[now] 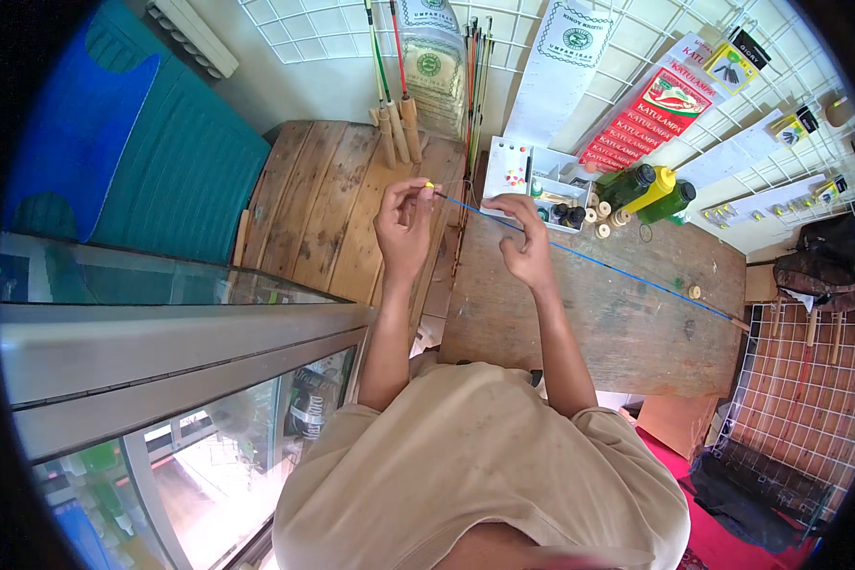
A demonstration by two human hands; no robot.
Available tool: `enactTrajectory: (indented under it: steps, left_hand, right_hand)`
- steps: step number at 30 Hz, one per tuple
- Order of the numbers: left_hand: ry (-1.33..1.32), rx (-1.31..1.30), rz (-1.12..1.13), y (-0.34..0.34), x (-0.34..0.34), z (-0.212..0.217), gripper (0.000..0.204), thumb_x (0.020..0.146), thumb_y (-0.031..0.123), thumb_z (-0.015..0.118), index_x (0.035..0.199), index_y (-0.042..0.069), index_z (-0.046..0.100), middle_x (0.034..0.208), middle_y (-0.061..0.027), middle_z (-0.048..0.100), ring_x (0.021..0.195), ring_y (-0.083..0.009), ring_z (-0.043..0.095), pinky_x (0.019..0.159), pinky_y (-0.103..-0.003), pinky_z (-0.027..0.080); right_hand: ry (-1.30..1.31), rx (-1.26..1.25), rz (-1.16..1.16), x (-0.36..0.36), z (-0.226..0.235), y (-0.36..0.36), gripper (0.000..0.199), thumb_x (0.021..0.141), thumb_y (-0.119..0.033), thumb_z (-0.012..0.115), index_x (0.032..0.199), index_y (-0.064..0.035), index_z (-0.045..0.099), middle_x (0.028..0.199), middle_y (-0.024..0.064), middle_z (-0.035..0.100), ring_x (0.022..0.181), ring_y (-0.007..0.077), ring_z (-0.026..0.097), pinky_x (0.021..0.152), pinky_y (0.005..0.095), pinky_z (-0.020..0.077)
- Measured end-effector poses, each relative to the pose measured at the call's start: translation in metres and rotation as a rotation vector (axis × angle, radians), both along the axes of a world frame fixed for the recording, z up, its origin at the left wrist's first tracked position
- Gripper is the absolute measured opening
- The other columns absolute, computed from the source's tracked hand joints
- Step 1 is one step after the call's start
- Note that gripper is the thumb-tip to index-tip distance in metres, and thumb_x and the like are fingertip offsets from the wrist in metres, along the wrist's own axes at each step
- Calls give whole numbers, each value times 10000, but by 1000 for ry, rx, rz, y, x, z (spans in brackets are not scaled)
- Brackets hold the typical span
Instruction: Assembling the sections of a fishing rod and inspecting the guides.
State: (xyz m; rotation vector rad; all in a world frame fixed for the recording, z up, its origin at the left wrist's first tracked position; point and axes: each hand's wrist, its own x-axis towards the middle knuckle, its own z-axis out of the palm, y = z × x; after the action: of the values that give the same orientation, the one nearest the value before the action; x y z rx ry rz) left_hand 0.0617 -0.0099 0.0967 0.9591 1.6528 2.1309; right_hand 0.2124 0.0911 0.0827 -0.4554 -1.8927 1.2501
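Your left hand [407, 233] is up over the gap between the two tables, thumb and fingertips pinched on a small yellow piece [430, 185] at the near-left end of the thin blue rod [627, 273]. Rod runs from there past your right hand [527, 242], across the brown table [579, 328], to a brownish end by that table's right edge. Can't tell whether it touches the tabletop.

Your right hand has fingers bent toward the left one, thumb standing off from the forefinger, rod passing by them. Can't tell if it grips rod or line. Fine pale line loops between your hands.

Just beyond your right hand: white compartment box [486, 198], small coloured beads on its left part, dark-topped little bottles in the right. Wooden spools [602, 211] sit right of it, then two green bottles [671, 202] with a yellow bottle [650, 190] between them. One loose spool [694, 292] lies farther right, near the rod. On the slatted table [304, 214], cork-handled rods [387, 141] stand upright at the back.
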Motion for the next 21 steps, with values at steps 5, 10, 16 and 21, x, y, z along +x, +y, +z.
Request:
enactTrajectory:
  steps: [5, 10, 16, 21]
  left_hand:
    - [16, -1, 5, 4, 1, -2, 150, 918, 104, 603, 1032, 18, 558, 951, -90, 666, 881, -127, 638, 716, -223, 487]
    - [33, 22, -1, 10, 0, -1, 138, 911, 81, 608, 1021, 16, 558, 938, -97, 673, 882, -125, 637, 731, -234, 493]
    - [45, -28, 40, 13, -3, 1, 133, 893, 52, 622, 1006, -2, 579, 889, -89, 676, 812, -116, 638, 721, -236, 477]
    - [56, -4, 66, 13, -6, 2, 138, 890, 47, 624, 1015, 4, 586, 879, -64, 665, 805, -97, 619, 720, -228, 468]
  right_hand:
    - [68, 200, -243, -1, 13, -8, 168, 781, -91, 644, 948, -80, 655, 1137, 109, 525, 1137, 302, 425, 922, 394, 382]
    - [-62, 296, -334, -24, 32, -16, 152, 772, -69, 671, 922, -78, 651, 1087, 98, 546, 1073, 289, 435, 911, 392, 371]
    - [-60, 291, -259, -44, 40, -13, 175, 769, -76, 698, 941, -77, 672, 966, 53, 611, 979, 264, 474, 869, 373, 387]
    - [-75, 257, -181, -55, 40, -8, 201, 763, -68, 707, 963, -75, 682, 893, 56, 630, 881, 246, 512, 790, 352, 422]
